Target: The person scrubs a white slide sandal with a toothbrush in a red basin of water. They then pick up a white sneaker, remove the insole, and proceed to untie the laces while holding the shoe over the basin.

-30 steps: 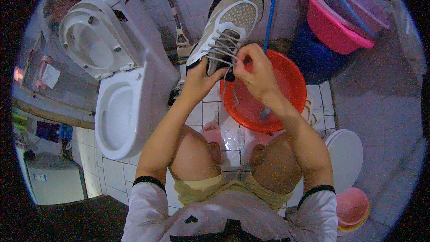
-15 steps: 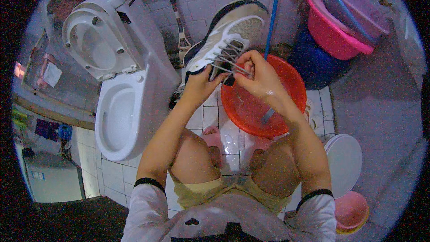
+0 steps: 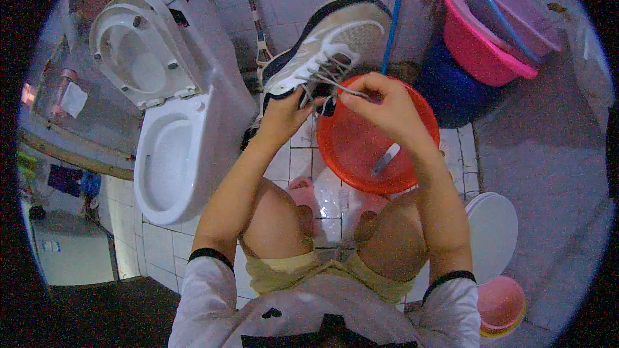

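I hold a beige-and-white sneaker with a black-edged sole [image 3: 322, 51] by the far left rim of a round red plastic basin [image 3: 351, 145], white floor tiles [image 3: 277, 164] lying open between basin and white ceramic toilet [image 3: 222, 122]. The toilet's dark label [image 3: 180, 18] is unreadable. My left hand [image 3: 282, 119] wraps the heel; my bent right hand [image 3: 387, 109] pinches a grey shoelace [image 3: 332, 80] between thumb and forefinger.

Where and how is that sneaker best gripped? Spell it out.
Probably the heel end of the sneaker, from the near side, where the left hand holds it: the toe points away, and this leaves the laces reachable for the right hand.
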The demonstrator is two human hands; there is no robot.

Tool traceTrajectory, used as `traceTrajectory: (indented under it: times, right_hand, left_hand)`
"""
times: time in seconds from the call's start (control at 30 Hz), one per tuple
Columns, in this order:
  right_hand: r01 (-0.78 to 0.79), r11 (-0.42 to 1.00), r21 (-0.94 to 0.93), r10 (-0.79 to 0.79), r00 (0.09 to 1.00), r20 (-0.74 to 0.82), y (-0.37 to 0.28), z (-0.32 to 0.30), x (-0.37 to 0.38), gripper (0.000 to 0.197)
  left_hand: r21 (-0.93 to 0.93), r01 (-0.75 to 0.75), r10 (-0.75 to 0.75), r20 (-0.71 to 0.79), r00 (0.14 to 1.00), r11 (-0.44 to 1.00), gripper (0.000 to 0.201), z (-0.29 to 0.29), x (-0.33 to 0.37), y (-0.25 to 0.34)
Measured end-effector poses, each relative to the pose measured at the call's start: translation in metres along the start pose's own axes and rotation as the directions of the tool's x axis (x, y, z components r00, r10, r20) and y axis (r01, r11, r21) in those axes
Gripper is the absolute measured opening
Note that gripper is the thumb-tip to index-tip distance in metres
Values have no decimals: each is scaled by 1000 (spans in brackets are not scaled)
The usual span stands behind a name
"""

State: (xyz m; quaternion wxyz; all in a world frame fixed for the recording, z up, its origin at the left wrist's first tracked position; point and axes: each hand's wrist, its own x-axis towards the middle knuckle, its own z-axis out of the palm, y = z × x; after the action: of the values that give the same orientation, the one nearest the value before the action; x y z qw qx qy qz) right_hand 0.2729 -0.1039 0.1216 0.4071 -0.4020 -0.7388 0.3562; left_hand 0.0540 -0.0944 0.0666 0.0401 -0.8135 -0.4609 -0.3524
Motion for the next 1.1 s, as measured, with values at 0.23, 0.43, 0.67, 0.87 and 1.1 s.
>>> traceTrajectory:
  times: [0.23,0.43,0.67,0.87,1.1]
  right_hand:
    - [-81,976,204,86,996,-12,28,2,2,22]
    - [-85,995,58,84,996,19,26,7,0,20]
    - [78,960,-268,-160,940,-302,-1,-46,-21,15]
    - [119,957,265,-15,931,-366,24,-29,-11,17]
    - [-251,662,707,238,964,119,3,-10,-9,18]
  left_hand:
    - [-546,392,-449,32,893,741,44,-3,11,26]
    - [-446,311,-336,25,942,839,41,9,0,20]
    - [-342,399,-443,-60,894,851,37,-10,4,14]
    - [-422,420,-488,-62,871,803,40,-15,10,30]
    - [-453,415,-447,40,894,789,39,-17,7,46]
